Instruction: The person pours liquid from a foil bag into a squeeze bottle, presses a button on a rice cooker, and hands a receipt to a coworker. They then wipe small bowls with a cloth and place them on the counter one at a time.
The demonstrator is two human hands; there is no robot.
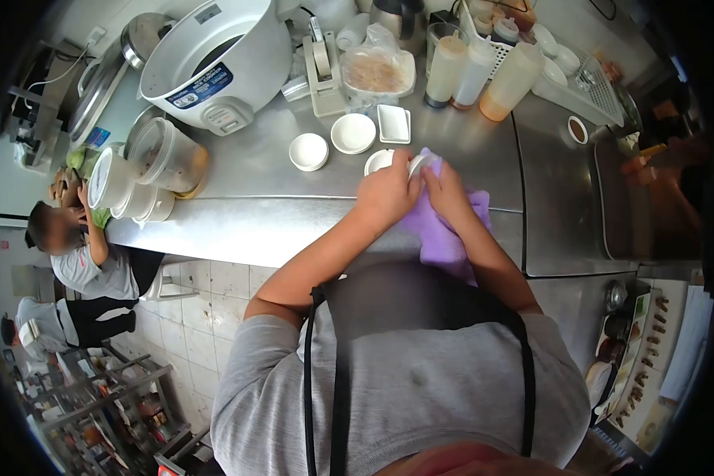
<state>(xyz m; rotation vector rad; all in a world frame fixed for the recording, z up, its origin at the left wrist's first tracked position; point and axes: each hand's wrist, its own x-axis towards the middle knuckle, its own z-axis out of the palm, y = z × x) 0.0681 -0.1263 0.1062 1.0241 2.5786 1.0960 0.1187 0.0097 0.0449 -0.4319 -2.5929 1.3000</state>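
A steel counter [293, 210] runs across a tiled kitchen, seen from above past the person's grey shirt and dark apron straps. At its back stands a big white rice cooker [218, 59], lid up, and to its left a stack of clear tubs [147, 170] lies tipped on its side at the counter's edge. To the right of the cooker come a tape dispenser [325, 67], a bagged container [377, 71], three squeeze bottles [476, 71] and a white rack [567, 75]. Another person [83, 254] bends at the far left end of the counter. Near the front edge a purple cloth [440, 234] lies spread, partly hanging over it. The left hand [389, 194] is closed around a small white dish [416, 164], holding it over the cloth; the right hand [446, 190] presses a fold of the cloth against that dish, fingers curled. Just behind lie two round bowls [353, 132] and a square dish [393, 124], with another bowl [377, 161] touching the left hand.
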